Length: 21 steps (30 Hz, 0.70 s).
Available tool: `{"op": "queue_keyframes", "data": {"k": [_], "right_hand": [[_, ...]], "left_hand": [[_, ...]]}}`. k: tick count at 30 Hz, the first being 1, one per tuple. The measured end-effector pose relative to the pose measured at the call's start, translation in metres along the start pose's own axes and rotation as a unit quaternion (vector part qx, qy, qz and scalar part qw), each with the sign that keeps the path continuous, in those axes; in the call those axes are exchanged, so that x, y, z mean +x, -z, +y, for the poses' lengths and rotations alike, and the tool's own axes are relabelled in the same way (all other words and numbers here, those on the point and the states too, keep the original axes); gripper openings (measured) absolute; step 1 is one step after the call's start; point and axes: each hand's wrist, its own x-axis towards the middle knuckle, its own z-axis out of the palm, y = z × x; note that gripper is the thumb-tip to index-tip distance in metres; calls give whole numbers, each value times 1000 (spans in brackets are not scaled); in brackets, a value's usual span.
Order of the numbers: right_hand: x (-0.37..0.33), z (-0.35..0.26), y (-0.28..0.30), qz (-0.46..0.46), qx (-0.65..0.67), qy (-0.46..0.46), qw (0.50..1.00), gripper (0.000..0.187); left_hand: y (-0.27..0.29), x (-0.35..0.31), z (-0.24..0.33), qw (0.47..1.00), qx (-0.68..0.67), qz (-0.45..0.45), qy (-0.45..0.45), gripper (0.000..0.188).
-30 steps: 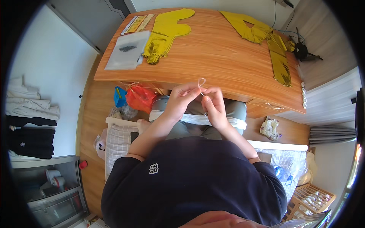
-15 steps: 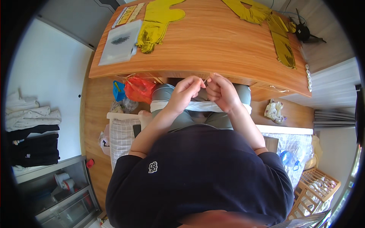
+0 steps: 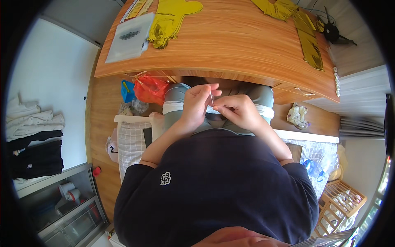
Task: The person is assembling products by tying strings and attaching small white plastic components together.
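The left hand [image 3: 197, 103] and the right hand [image 3: 238, 111] meet over the lap, just below the near edge of the wooden table [image 3: 238, 45]. Both pinch 1 thin pale strip [image 3: 212, 99], which stands nearly upright between the fingertips; what it is made of cannot be told. The left hand grips it from the left with thumb and forefinger, the right hand closes on its lower part. On the table, well apart from the hands, lie a gold foil piece [image 3: 168, 20] beside a clear plastic bag [image 3: 129, 37] at the far left, and 2 more gold foil pieces [image 3: 308, 41] toward the far right corner.
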Motion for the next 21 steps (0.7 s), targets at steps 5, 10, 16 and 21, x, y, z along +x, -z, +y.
{"op": "queue_keyframes", "data": {"k": [5,10,16,21], "right_hand": [[-16,21,3,-9,219,-192,957,15],[-18,26,-8,7,263,-171,949,18],[-20,30,-15,-1,357,-230,905,20],[-20,31,-12,13,381,-183,906,22]], "left_hand": [[26,8,-1,957,-16,-286,42,31],[14,1,4,878,376,-184,-233,35],[25,5,-9,967,85,-219,-94,55],[24,7,9,861,383,-244,-227,50]]}}
